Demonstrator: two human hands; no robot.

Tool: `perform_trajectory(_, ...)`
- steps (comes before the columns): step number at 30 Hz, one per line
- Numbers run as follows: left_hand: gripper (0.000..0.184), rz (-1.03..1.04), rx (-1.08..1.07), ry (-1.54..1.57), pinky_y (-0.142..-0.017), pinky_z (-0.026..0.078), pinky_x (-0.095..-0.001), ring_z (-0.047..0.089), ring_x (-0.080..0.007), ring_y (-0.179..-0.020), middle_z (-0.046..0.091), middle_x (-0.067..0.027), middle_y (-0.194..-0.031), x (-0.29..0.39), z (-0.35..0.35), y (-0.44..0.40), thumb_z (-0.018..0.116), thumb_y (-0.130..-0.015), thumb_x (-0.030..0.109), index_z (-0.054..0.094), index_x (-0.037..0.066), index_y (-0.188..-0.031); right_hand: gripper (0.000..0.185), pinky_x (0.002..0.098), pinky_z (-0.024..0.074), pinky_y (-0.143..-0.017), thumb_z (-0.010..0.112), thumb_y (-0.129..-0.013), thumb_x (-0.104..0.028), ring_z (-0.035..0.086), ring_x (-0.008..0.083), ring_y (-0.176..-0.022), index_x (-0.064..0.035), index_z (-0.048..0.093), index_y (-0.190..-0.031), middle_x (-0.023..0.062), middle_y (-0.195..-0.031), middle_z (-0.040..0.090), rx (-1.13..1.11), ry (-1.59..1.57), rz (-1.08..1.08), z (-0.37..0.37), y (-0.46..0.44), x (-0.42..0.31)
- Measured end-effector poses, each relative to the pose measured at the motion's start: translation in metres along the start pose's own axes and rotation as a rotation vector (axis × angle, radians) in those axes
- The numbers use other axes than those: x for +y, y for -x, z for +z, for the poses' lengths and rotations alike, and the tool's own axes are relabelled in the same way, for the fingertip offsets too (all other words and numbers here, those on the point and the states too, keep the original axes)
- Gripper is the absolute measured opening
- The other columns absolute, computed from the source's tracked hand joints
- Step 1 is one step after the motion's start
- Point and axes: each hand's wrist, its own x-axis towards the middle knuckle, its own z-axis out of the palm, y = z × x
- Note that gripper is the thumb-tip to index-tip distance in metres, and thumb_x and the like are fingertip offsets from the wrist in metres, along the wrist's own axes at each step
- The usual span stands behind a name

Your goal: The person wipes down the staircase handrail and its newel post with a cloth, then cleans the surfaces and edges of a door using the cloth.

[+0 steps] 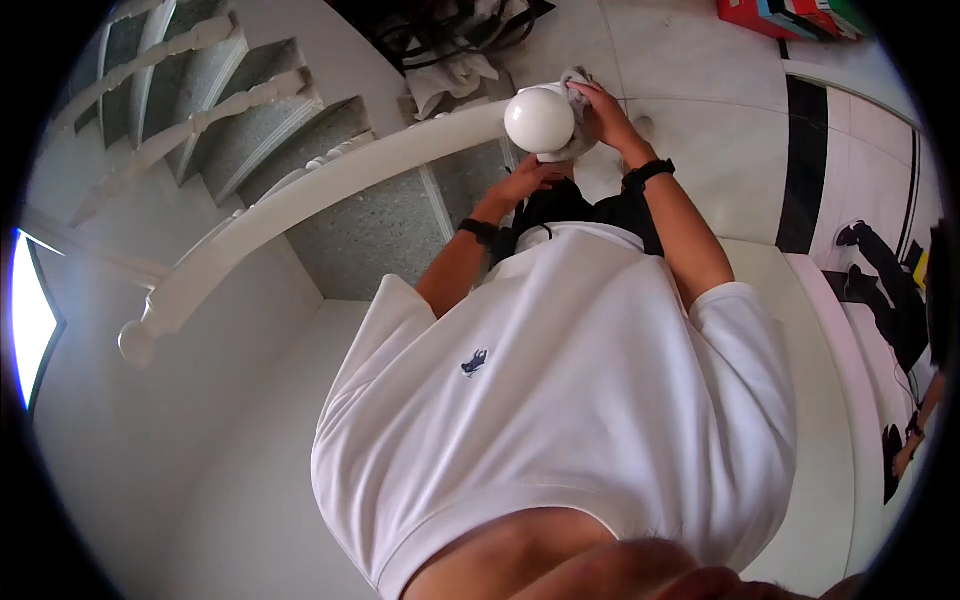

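Right hand (604, 112) with fingers bent and close together over a bunched grey cloth (577, 130), holding it to the side of a round white ball (540, 120). The left hand (533, 180) is just below the ball in view, near the cloth's lower end; its fingertips are partly hidden, so I cannot tell whether they grip. The cloth's long axis follows the ball's curve, from beside the right fingertips towards the left hand. The ball caps a white handrail (330, 185), whose long axis sweeps in a curve past the left hand's outer side. Grey stone steps (365, 235) with pale edges lie beyond the left forearm. Outward from the right hand, pale tiled floor (715, 110) stretches to a black band (803, 165).
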Motion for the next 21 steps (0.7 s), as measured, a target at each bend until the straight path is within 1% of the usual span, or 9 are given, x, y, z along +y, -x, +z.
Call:
perform_trajectory(4, 0.049, 0.183, 0.016, -0.071, -0.096, 0.045, -0.0335, 0.056, -0.0174, -0.114, 0.055, -0.0088, -0.131, -0.010, -0.006, 0.009, 0.056, -0.099, 0.023, 0.039, 0.007, -0.141, 0.043, 0.0383, 0.0447, -0.099, 0.055, -0.080, 0.004, 0.056, 0.0366, -0.115, -0.0027, 0.057, -0.123, 0.0183, -0.127, 0.057, 0.036, 0.057, 0.003, 0.017, -0.009, -0.005)
perform_trajectory(7, 0.048, 0.272, 0.010, -0.029, -0.099, 0.044, -0.0326, 0.052, -0.0156, -0.118, 0.056, -0.0073, -0.129, -0.009, -0.018, 0.003, 0.057, -0.098, 0.015, 0.039, 0.007, -0.141, 0.044, 0.0393, 0.0449, -0.099, 0.054, -0.080, 0.002, 0.058, 0.0365, -0.114, -0.0024, 0.057, -0.124, 0.0195, -0.123, 0.060, 0.008, 0.152, 0.155, 0.011, -0.002, -0.012)
perform_trajectory(9, 0.046, 0.338, 0.015, -0.085, -0.097, 0.046, -0.0309, 0.058, -0.0173, -0.112, 0.060, -0.0059, -0.125, -0.008, -0.024, 0.005, 0.056, -0.096, 0.009, 0.042, 0.005, -0.140, 0.045, 0.0414, 0.0474, -0.094, 0.056, -0.078, -0.004, 0.061, 0.0390, -0.107, -0.0025, 0.058, -0.123, 0.0206, -0.115, 0.064, 0.001, 0.053, 0.332, 0.007, 0.014, -0.006)
perform_trajectory(10, 0.046, 0.347, 0.016, -0.081, -0.097, 0.046, -0.0309, 0.058, -0.0173, -0.112, 0.060, -0.0059, -0.125, -0.006, -0.028, 0.008, 0.056, -0.096, 0.009, 0.042, 0.005, -0.140, 0.045, 0.0414, 0.0474, -0.094, 0.056, -0.078, -0.004, 0.061, 0.0390, -0.107, -0.0025, 0.058, -0.123, 0.0206, -0.115, 0.064, 0.000, 0.061, 0.327, 0.001, 0.017, -0.016)
perform_trajectory(12, 0.040, 0.405, -0.178, -0.001, -0.094, 0.048, -0.0302, 0.059, -0.0159, -0.108, 0.062, -0.0052, -0.121, -0.002, -0.041, 0.014, 0.058, -0.094, 0.007, 0.050, 0.004, -0.133, 0.044, 0.0426, 0.0494, -0.089, 0.058, -0.078, -0.008, 0.062, 0.0417, -0.100, -0.0023, 0.059, -0.121, 0.0229, -0.108, 0.066, -0.315, 0.171, 0.312, -0.017, 0.023, -0.039)
perform_trajectory(16, 0.037, 0.317, -0.337, -0.124, -0.090, 0.048, -0.0291, 0.059, -0.0152, -0.108, 0.063, -0.0039, -0.119, 0.015, -0.071, 0.046, 0.059, -0.093, 0.007, 0.054, 0.004, -0.129, 0.041, 0.0427, 0.0501, -0.087, 0.058, -0.078, -0.012, 0.062, 0.0417, -0.098, -0.0001, 0.059, -0.117, 0.0254, -0.105, 0.065, -0.444, 0.210, 0.279, -0.042, 0.037, -0.133)
perform_trajectory(18, 0.027, 0.430, 0.127, 0.050, -0.097, 0.044, -0.0315, 0.059, -0.0155, -0.107, 0.063, -0.0015, -0.114, 0.021, -0.080, 0.062, 0.055, -0.096, 0.014, 0.057, 0.005, -0.121, 0.044, 0.0436, 0.0504, -0.085, 0.062, -0.079, -0.015, 0.062, 0.0416, -0.096, -0.0010, 0.054, -0.120, 0.0258, -0.104, 0.064, -0.252, 0.143, 0.196, -0.045, 0.046, -0.170)
perform_trajectory(19, 0.032, 0.497, 0.191, 0.273, -0.092, 0.045, -0.0300, 0.056, -0.0156, -0.111, 0.060, -0.0030, -0.118, 0.038, -0.075, 0.072, 0.055, -0.096, 0.015, 0.054, 0.007, -0.127, 0.044, 0.0436, 0.0504, -0.085, 0.062, -0.079, -0.015, 0.062, 0.0416, -0.096, -0.0010, 0.054, -0.120, 0.0258, -0.104, 0.064, -0.254, 0.149, 0.194, -0.042, 0.052, -0.180)
perform_trajectory(21, 0.032, 0.563, 0.235, 0.375, -0.095, 0.044, -0.0321, 0.054, -0.0167, -0.113, 0.057, -0.0036, -0.121, 0.068, -0.066, 0.075, 0.055, -0.096, 0.018, 0.053, 0.008, -0.127, 0.052, 0.0417, 0.0487, -0.088, 0.069, -0.080, -0.018, 0.061, 0.0367, -0.098, -0.0059, 0.046, -0.126, 0.0191, -0.107, 0.062, 0.023, 0.113, 0.100, -0.032, 0.058, -0.195)
